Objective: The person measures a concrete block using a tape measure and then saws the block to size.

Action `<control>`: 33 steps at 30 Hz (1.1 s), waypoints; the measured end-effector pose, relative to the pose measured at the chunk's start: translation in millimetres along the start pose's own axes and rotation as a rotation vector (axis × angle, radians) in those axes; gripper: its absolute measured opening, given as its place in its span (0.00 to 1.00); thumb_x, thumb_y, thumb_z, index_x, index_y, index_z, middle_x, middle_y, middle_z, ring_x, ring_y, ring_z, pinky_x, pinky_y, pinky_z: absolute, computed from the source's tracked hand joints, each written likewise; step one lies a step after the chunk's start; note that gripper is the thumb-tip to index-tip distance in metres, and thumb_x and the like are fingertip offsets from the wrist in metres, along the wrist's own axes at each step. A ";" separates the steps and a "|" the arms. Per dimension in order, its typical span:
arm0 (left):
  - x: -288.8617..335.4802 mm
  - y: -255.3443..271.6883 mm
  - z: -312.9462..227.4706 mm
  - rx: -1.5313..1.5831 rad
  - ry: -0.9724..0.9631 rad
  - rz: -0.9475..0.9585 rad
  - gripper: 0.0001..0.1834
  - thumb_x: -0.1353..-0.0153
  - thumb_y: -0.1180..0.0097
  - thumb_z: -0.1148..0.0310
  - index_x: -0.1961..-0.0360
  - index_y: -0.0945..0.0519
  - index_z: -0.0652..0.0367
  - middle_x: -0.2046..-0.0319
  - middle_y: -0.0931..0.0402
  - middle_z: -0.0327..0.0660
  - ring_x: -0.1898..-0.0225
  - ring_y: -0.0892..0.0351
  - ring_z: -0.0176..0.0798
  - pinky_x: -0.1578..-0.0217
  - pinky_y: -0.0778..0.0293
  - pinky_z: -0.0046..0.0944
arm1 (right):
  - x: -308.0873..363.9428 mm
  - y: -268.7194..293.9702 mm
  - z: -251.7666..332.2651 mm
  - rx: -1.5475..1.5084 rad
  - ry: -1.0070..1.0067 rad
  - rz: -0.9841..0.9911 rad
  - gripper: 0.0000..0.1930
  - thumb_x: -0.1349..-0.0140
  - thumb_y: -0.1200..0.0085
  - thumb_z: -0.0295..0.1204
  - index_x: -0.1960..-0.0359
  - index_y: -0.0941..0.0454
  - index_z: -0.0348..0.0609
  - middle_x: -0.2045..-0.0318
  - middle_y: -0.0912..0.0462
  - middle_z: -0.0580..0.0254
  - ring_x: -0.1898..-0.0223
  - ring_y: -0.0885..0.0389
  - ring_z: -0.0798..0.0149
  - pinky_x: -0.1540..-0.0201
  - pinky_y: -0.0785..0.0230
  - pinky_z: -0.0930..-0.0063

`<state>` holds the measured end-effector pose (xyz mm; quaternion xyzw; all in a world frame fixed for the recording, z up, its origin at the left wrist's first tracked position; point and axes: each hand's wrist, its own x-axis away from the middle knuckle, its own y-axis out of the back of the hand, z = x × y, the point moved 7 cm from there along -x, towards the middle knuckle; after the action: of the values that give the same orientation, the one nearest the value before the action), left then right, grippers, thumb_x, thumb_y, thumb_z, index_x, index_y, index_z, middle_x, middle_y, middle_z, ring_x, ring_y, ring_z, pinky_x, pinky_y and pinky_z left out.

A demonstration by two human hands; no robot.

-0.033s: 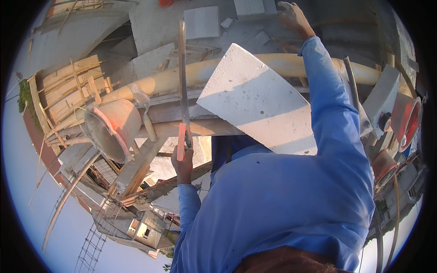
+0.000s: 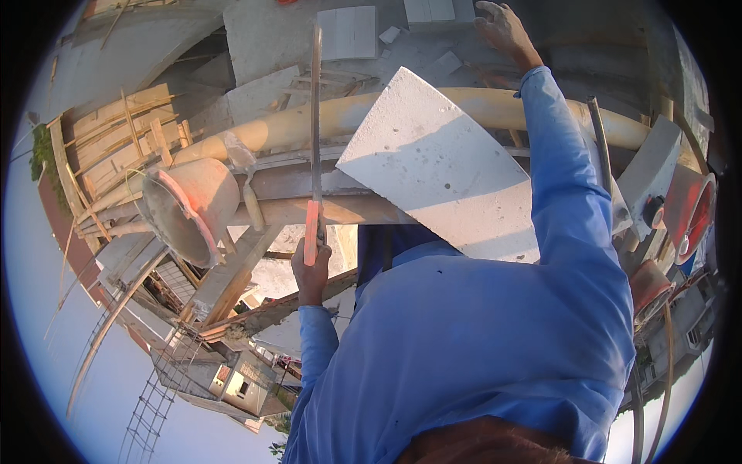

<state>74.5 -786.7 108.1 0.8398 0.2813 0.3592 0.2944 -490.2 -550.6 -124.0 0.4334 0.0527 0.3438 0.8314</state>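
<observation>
In my left hand [image 2: 312, 271] is a hand saw [image 2: 316, 131], gripped by its orange-red handle. Its long narrow blade points up and away from me, apart from the block. A large pale white block [image 2: 440, 170] with a pitted face lies tilted just in front of my body, between my two arms. My right arm stretches far forward past the block's right side. At its end my right hand [image 2: 506, 35] is open over the floor, fingers extended and nothing visible in them, near some white blocks [image 2: 430, 11].
A dusty orange-and-grey bucket [image 2: 202, 205] hangs to the left beside a trowel-like tool [image 2: 251, 197]. A thick yellowish pole [image 2: 309, 120] runs across in front. More white blocks [image 2: 347, 32] stand beyond it. Red buckets [image 2: 688, 209] are at the right; scaffolding and buildings show below left.
The view has shifted slightly. The saw stands a little more upright, and my right hand is slightly farther up and right in the picture. The grip on the saw is the same.
</observation>
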 end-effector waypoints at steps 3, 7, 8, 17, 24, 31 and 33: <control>6.6 -15.6 -9.3 -0.124 -0.033 0.135 0.08 0.51 0.43 0.74 0.71 0.28 0.63 0.76 0.24 0.51 0.74 0.22 0.53 0.71 0.27 0.47 | 61.4 44.9 125.5 -0.078 0.039 -0.129 0.24 0.40 0.48 0.41 0.43 0.27 0.48 0.52 0.24 0.55 0.51 0.23 0.52 0.47 0.31 0.61; -0.9 -41.7 22.2 -0.559 -0.180 0.151 0.09 0.53 0.42 0.71 0.69 0.25 0.60 0.70 0.22 0.50 0.64 0.21 0.54 0.60 0.29 0.51 | 125.1 54.4 176.7 -0.416 0.088 -0.023 0.20 0.42 0.46 0.40 0.55 0.22 0.35 0.62 0.22 0.57 0.62 0.21 0.62 0.55 0.30 0.71; -3.2 -45.3 28.9 -0.606 -0.233 0.114 0.10 0.54 0.42 0.71 0.68 0.24 0.58 0.70 0.21 0.49 0.61 0.22 0.52 0.56 0.30 0.50 | 140.0 49.4 175.6 -0.463 0.057 0.045 0.20 0.42 0.46 0.40 0.56 0.22 0.35 0.63 0.22 0.57 0.63 0.22 0.62 0.56 0.30 0.71; -32.4 -35.6 45.2 -0.642 -0.034 0.054 0.14 0.51 0.42 0.67 0.61 0.22 0.55 0.58 0.25 0.47 0.49 0.28 0.51 0.50 0.34 0.50 | 248.8 12.4 151.0 -0.865 -0.285 0.536 0.57 0.60 0.36 0.63 0.36 0.41 0.33 0.41 0.32 0.50 0.38 0.36 0.57 0.37 0.45 0.64; -17.8 -32.2 61.4 -0.457 0.056 -0.018 0.24 0.55 0.37 0.68 0.53 0.23 0.54 0.55 0.27 0.44 0.48 0.31 0.49 0.50 0.32 0.50 | 262.9 -10.9 103.0 -1.013 -0.529 0.746 0.64 0.67 0.27 0.57 0.32 0.49 0.34 0.37 0.36 0.52 0.37 0.36 0.57 0.36 0.42 0.64; -14.4 -36.5 62.2 -0.320 0.031 -0.156 0.21 0.55 0.38 0.69 0.56 0.24 0.56 0.55 0.28 0.44 0.49 0.31 0.50 0.49 0.33 0.50 | 263.5 -7.4 88.2 -0.888 -0.578 0.717 0.61 0.69 0.26 0.56 0.34 0.43 0.33 0.43 0.29 0.55 0.45 0.27 0.59 0.45 0.32 0.66; -13.0 -36.6 58.3 -0.318 -0.015 -0.235 0.20 0.55 0.38 0.68 0.57 0.23 0.56 0.56 0.28 0.45 0.50 0.31 0.50 0.49 0.34 0.51 | 266.2 -6.0 84.6 -0.927 -0.609 0.723 0.58 0.67 0.26 0.51 0.35 0.42 0.34 0.46 0.27 0.56 0.49 0.25 0.59 0.48 0.30 0.66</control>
<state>102.2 -788.2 43.8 0.7467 0.3148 0.3562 0.4652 -252.6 -446.5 -20.1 0.0989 -0.4870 0.4504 0.7418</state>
